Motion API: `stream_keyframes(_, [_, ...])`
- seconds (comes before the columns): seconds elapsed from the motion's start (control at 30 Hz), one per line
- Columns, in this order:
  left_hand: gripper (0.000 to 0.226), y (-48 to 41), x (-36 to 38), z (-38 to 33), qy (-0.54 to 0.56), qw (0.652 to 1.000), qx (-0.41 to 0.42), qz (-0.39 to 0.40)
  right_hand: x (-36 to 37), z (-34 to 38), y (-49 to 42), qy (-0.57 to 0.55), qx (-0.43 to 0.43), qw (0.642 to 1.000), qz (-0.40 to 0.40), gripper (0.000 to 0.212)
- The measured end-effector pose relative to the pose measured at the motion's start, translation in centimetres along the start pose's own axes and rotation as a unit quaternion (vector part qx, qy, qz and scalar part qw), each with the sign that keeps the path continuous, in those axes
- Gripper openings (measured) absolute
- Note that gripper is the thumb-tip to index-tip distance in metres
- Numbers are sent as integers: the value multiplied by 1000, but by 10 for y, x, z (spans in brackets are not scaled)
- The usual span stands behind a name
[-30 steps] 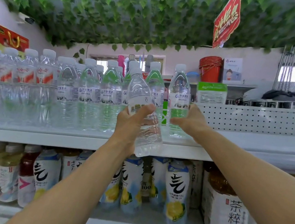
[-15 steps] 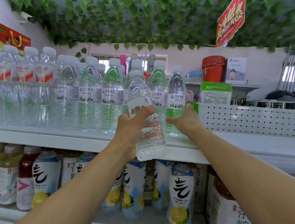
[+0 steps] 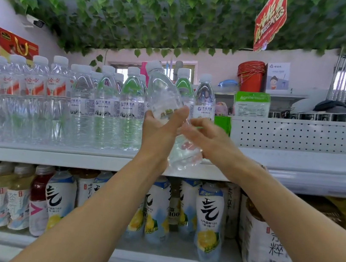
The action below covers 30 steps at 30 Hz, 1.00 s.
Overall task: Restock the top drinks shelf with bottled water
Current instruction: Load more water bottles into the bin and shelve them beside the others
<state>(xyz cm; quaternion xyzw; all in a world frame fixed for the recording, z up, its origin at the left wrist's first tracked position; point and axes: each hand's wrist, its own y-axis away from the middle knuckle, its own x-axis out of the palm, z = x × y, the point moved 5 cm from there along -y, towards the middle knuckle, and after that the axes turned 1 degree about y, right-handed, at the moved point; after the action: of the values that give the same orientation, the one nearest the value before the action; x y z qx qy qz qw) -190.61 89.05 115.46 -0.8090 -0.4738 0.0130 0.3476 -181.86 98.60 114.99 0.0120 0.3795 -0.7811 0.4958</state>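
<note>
Head view, centre of frame.

- Left hand (image 3: 158,133): wrapped round the middle of a clear bottle (image 3: 164,94), thumb across the label. Firm hold.
- Bottle: tilted, white cap toward upper left, base toward lower right. Held in the air in front of the top shelf (image 3: 74,159), base level with the shelf's front edge. Not set down.
- Right hand (image 3: 208,142): just right of the bottle's lower half, fingers loosely extended toward it and holding nothing. Fingertips blurred, so I cannot tell whether they touch.
- Shelf stock: water row (image 3: 106,108) fills the shelf from left of frame to centre. Last bottle (image 3: 204,104) stands upright behind the held one. Shelf bare to the right.
- Lower shelf: tea and lemon drinks (image 3: 208,220).
- Upper frame: leaves (image 3: 139,15) and a red sign (image 3: 270,20).
</note>
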Motion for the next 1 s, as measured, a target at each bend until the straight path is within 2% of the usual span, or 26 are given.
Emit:
stream_keyframes(0.03, [71, -3, 4, -3, 4, 1000, -1, 0, 5, 1, 4, -14, 10, 999, 34, 75])
stream_keyframes(0.1, [84, -5, 11, -10, 4, 999, -18, 33, 4, -1, 4, -49, 25, 997, 47, 86])
stream_keyframes(0.2, [98, -6, 20, -15, 17, 989, -50, 136, -5, -6, 4, -140, 35, 987, 67, 68])
stream_keyframes(0.27, [98, -6, 21, -18, 33, 982, -52, 177, -9, -12, 6, -248, 40, 963, 98, 60])
stream_keyframes(0.33, [91, -4, 24, -20, 70, 973, -52, 212, -7, -16, 11, -334, 44, 930, 149, 68])
stream_keyframes(0.4, [80, -3, 30, -25, 120, 961, -49, 246, -4, -17, 15, -386, 42, 900, 197, 75])
stream_keyframes(0.47, [86, -3, 34, -29, 123, 964, -43, 232, -3, -15, 16, -406, 33, 888, 212, 72])
stream_keyframes(0.5, [94, -5, 35, -31, 112, 970, -37, 211, -3, -12, 18, -400, 28, 894, 200, 71])
stream_keyframes(0.57, [105, -8, 37, -34, 69, 985, -23, 156, -9, -11, 15, -326, 25, 936, 130, 73])
stream_keyframes(0.63, [110, -10, 39, -36, 10, 994, 5, 106, -20, -9, 12, -117, 13, 993, 24, 82])
stream_keyframes(0.7, [116, -11, 43, -37, -42, 995, 44, 79, -27, -1, 9, 87, -29, 993, -71, 85])
stream_keyframes(0.73, [118, -11, 46, -38, -68, 993, 56, 75, -28, 3, 7, 132, -56, 984, -105, 85])
stream_keyframes(0.83, [121, -12, 52, -38, -120, 986, 48, 106, -34, 5, 1, 147, -89, 973, -152, 78])
stream_keyframes(0.93, [120, -13, 50, -35, -114, 978, 11, 172, -46, -6, -2, 49, -51, 988, -134, 58])
stream_keyframes(1.0, [114, -14, 45, -31, -110, 977, 0, 182, -52, -14, -5, -4, -31, 992, -121, 50])
